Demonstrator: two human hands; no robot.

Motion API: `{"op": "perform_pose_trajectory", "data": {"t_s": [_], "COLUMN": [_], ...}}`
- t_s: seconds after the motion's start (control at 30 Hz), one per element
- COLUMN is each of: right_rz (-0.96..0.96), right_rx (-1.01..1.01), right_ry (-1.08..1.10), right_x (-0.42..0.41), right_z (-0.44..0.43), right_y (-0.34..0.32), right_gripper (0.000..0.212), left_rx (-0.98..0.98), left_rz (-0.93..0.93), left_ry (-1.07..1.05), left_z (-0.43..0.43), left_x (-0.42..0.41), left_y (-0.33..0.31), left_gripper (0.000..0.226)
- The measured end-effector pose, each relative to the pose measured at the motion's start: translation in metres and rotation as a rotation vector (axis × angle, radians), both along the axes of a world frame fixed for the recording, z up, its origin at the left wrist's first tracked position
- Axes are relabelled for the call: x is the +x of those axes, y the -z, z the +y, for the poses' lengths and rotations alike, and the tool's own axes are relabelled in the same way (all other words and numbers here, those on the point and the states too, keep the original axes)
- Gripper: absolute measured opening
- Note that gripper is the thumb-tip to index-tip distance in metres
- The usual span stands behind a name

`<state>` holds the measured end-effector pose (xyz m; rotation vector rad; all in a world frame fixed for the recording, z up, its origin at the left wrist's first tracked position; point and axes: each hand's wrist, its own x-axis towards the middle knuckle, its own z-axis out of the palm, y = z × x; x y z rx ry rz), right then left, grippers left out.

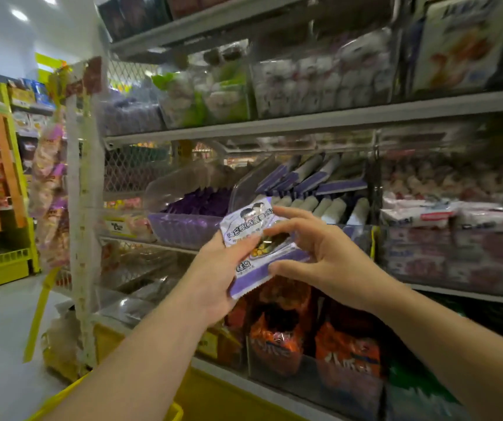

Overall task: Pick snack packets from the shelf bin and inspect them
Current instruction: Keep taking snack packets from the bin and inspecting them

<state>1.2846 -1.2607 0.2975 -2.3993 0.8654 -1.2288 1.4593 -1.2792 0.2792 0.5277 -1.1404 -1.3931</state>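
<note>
I am standing in a shop aisle, close up to metal shelves (pixel 305 121) lined with clear plastic bins, with yellow shelving (pixel 1 265) further off on my left. The packet (pixel 262 252) is out of the shelf and in the air in front of the middle row, held between both my hands, tilted so its printed face looks up at me. It is white and lilac at the top with a purple band along the bottom. My left hand (pixel 213 278) grips it from the left edge, thumb laid across the front and fingers curled behind. My right hand (pixel 326 253) holds the right side, thumb pressed on the purple band and the tip of the first finger on the front, the other fingers loosely spread above. Just behind the packet is the bin (pixel 244 189) with its clear flap raised, filled with rows of matching purple and white packs (pixel 311 180). On the shelf below my hands sit orange bags (pixel 277 338). The upper shelves are too blurred to read.
</note>
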Motion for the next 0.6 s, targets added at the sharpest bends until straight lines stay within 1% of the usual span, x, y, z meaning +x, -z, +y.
{"op": "perform_pose_trajectory", "data": {"t_s": [0.07,0.13,0.2,0.27,0.33,0.4,0.47,0.53,0.6], "right_rz": [-0.058,-0.093,-0.137,-0.188,-0.183,-0.144,-0.065,0.013,0.071], "right_rx": [-0.04,-0.057,-0.062,-0.078,-0.128,-0.169,-0.209,-0.218,-0.203], "right_ry": [0.021,0.055,0.068,0.095,0.187,0.269,0.348,0.379,0.373], "right_x": [-0.015,-0.03,-0.043,-0.057,-0.072,-0.087,-0.101,-0.109,-0.115], "right_z": [0.002,0.001,-0.001,-0.005,-0.009,-0.012,-0.015,-0.017,-0.018], "right_y": [-0.018,-0.035,-0.051,-0.069,-0.089,-0.107,-0.12,-0.129,-0.137], "right_gripper": [0.039,0.036,0.028,0.018,0.018,0.015,0.021,0.022,0.013], "left_rx": [-0.004,-0.01,-0.026,-0.065,-0.157,-0.353,-0.564,-0.644,-0.685], "left_rz": [-0.013,-0.095,-0.265,-0.457,-0.592,-0.789,-1.025,-1.161,-1.195], "left_ry": [0.067,0.106,0.056,-0.056,-0.129,-0.184,-0.219,-0.165,-0.061], "left_z": [-0.001,-0.005,-0.012,-0.023,-0.035,-0.05,-0.065,-0.077,-0.088], "left_x": [-0.021,-0.039,-0.055,-0.067,-0.074,-0.075,-0.077,-0.085,-0.097], "left_y": [-0.02,-0.039,-0.055,-0.069,-0.08,-0.084,-0.085,-0.086,-0.085], "left_gripper": [0.031,0.03,0.035,0.045,0.049,0.036,0.021,0.02,0.018]}}
